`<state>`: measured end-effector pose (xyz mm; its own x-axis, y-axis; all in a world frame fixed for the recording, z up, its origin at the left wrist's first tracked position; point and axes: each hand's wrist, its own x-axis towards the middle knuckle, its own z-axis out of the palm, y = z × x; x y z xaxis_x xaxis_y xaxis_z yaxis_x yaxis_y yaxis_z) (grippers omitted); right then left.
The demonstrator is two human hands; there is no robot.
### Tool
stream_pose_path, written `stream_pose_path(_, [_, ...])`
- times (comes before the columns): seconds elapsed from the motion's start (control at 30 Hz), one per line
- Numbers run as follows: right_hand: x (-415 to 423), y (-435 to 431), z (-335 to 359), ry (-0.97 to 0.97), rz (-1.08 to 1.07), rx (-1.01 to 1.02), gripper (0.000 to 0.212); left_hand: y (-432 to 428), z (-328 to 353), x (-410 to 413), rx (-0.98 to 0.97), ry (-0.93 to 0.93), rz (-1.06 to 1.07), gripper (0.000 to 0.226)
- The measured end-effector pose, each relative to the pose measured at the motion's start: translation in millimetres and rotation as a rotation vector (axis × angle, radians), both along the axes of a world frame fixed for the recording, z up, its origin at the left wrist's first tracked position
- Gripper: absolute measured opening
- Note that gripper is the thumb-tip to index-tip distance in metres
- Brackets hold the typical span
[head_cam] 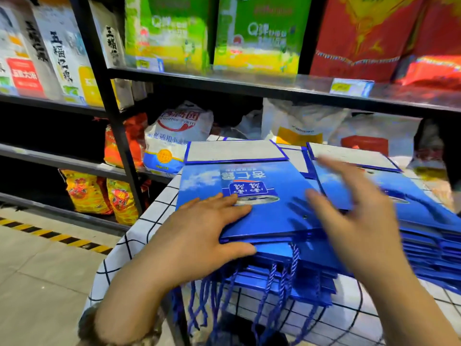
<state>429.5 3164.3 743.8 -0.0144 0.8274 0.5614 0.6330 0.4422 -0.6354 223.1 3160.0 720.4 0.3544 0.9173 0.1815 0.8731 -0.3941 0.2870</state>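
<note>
Blue glossy paper gift bag (269,196), folded flat, white lettering upside down from this side: it sits on top of a stack of matching blue bags (311,278) at the near edge of a table draped in a white cloth with black grid lines (139,236). Left hand (199,236) is on it, four fingers laid flat across the printed face and thumb tucked in under the near rim, so the bag's edge is pinched between thumb and fingers. Right hand (354,213) hangs in the air just over the right half of that same bag, fingers spread apart and loose, nothing in it, and it's smeared by motion blur.

Blue twisted cord handles (287,283) spill off the front of the stack and dangle over the table edge. Just beside it on the right, a second stack of blue bags (429,236) fans out, its layers overlapping. Behind them, grey-white folded bag bottoms with blue borders (234,151) lie flat.

Beyond the table stands a black metal shelf rack (109,101). White flour sack with red and blue print (174,136) is on the lower level, with yellow and red sacks (99,193) down near the floor at left. Green and yellow cartons (169,33) are on the upper shelf, red cartons (361,33) to their right, and white rice bags with black brush characters (59,51) at far left. Yellow-and-black hazard stripe (50,233) runs across the pale floor at lower left
</note>
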Motion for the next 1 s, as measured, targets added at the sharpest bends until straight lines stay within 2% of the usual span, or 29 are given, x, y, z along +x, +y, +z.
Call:
stream_pose_path(0.07, [-10,0,-7,-0.412,0.204,-0.19,0.054,-7,5,-2,0.095,-0.194,-0.006,0.072])
stream_pose_path(0.13, [-18,1,-15,-0.658,0.29,-0.323,0.055,-14,7,-10,0.219,-0.347,0.001,0.046])
stream_pose_path(0.2, [-23,1,-15,-0.648,0.285,-0.374,0.048,-24,3,-15,0.372,-0.418,0.069,0.023])
stream_pose_path(0.23, [-25,1,-14,-0.611,0.279,-0.373,0.047,-30,-1,-17,0.439,-0.442,0.125,0.02])
stream_pose_path(0.33, [-30,1,-13,-0.585,0.26,-0.386,0.046,-47,-18,-18,0.509,-0.513,0.338,0.029])
stream_pose_path(0.43, [-35,-1,-14,-0.588,0.251,-0.378,0.047,-55,-38,-16,0.364,-0.458,0.506,0.039])
stream_pose_path(0.53, [-35,-2,-15,-0.593,0.23,-0.36,0.048,-55,-52,-9,0.139,-0.417,0.541,0.045])
stream_pose_path(0.63, [-35,-2,-18,-0.579,0.232,-0.351,0.048,-54,-59,-5,0.088,-0.351,0.521,0.041])
stream_pose_path(0.7, [-35,-3,-18,-0.575,0.231,-0.357,0.048,-55,-57,0,0.097,-0.411,0.499,0.04])
stream_pose_path(0.8, [-35,-2,-19,-0.559,0.223,-0.364,0.048,-56,-30,10,0.006,-0.827,0.438,0.041])
stream_pose_path(0.9, [-36,-2,-20,-0.551,0.214,-0.347,0.045,-53,1,16,-0.2,-1.346,0.323,0.022])
stream_pose_path(0.97, [-34,-2,-21,-0.429,0.229,-0.385,0.033,-51,17,23,-0.365,-1.644,0.165,0.026])
stream_pose_path(1.0, [-32,-1,-21,-0.305,0.251,-0.422,0.022,-49,22,26,-0.413,-1.725,0.103,0.027])
